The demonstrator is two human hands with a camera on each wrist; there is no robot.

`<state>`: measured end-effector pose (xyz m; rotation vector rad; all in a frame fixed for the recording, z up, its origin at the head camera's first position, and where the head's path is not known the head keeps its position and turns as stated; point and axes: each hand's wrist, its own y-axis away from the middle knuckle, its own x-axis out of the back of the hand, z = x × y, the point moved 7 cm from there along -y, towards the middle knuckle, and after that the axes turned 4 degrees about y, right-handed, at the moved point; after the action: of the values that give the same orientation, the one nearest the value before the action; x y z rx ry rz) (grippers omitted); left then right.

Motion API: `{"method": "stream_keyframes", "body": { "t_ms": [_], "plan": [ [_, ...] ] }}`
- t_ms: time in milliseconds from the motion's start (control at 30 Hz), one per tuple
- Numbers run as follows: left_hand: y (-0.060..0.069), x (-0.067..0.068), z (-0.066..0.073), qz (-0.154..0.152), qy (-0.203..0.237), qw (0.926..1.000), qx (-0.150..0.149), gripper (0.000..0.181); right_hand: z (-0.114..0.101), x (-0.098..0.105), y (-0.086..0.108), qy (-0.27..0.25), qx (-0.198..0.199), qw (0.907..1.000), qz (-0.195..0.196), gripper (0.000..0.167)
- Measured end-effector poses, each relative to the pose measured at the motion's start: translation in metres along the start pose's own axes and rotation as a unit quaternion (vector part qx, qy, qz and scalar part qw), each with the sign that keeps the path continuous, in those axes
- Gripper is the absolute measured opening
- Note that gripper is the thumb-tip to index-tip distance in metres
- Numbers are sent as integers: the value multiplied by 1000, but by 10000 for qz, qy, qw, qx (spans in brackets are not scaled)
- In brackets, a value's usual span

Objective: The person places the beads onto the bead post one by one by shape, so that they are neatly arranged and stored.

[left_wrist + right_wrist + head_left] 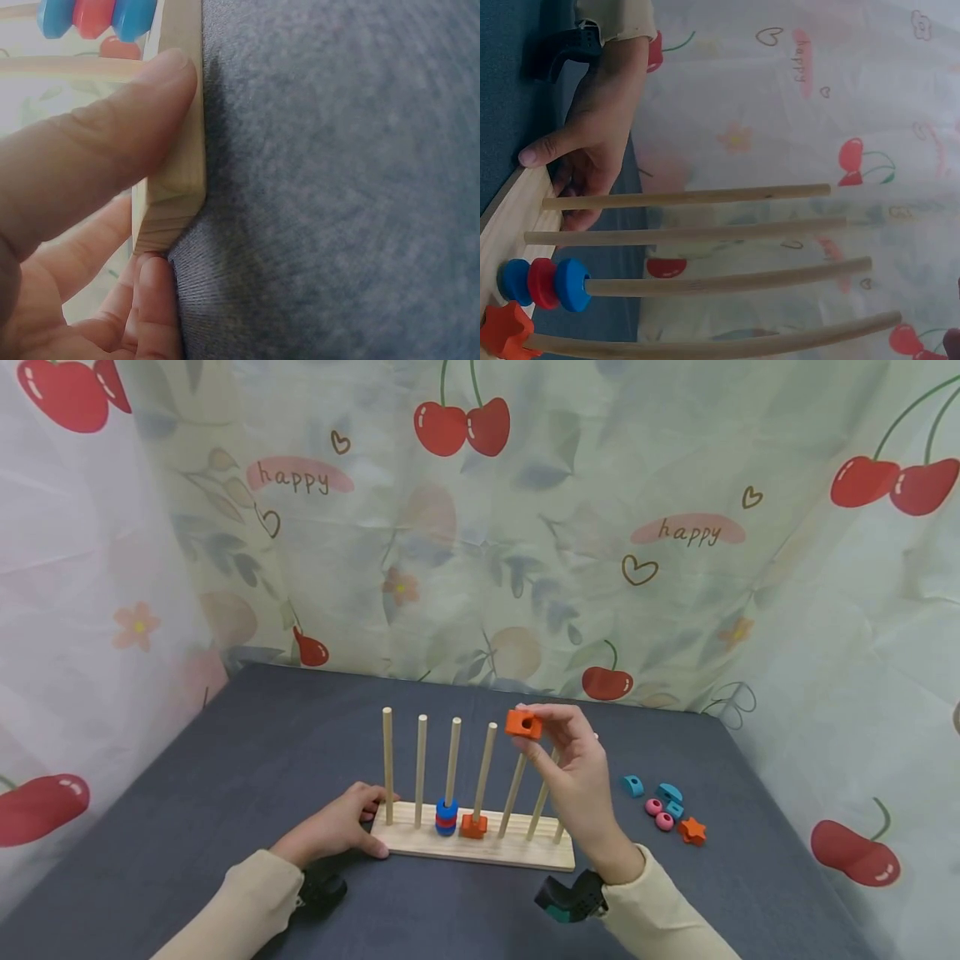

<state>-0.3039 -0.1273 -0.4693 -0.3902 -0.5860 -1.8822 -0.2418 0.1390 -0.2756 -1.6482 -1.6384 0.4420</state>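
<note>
My left hand (337, 827) holds the left end of a wooden peg stand (517, 850), thumb on its front edge and the other fingers behind. In the left wrist view the thumb presses the wooden base (187, 161). My right hand (581, 781) pinches an orange block with a round hole (515, 723) between thumb and fingers, raised near the tops of the middle pegs. A blue, red and blue stack of beads (446, 818) sits low on the third peg from the left. An orange star bead (508, 330) is at the foot of the fourth. My right hand hides parts of the right-hand pegs.
Right of the stand lie loose pieces on the dark tabletop (465, 910): several blue blocks (670, 792), two pink beads (654, 808) and an orange star (692, 831). A printed cloth (480, 568) hangs behind and at both sides.
</note>
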Motion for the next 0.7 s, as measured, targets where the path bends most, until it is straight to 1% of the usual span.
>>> {"method": "stream_keyframes", "body": {
  "t_ms": [67, 200, 367, 700],
  "plan": [
    [0, 0, 0, 1, -5, 10000, 17, 71, 3, -3, 0, 12, 37, 10000, 17, 38],
    [1, 0, 0, 7, -9, 10000, 26, 71, 10, -10, 2, -39, -47, 10000, -14, 37],
    [1, 0, 1, 22, -18, 10000, 29, 70, 16, -17, 2, -57, -189, 9998, -81, 35],
    [1, 0, 1, 21, -17, 10000, -12, 70, 25, -25, -1, -19, -533, 9986, -36, 36]
  ]
}}
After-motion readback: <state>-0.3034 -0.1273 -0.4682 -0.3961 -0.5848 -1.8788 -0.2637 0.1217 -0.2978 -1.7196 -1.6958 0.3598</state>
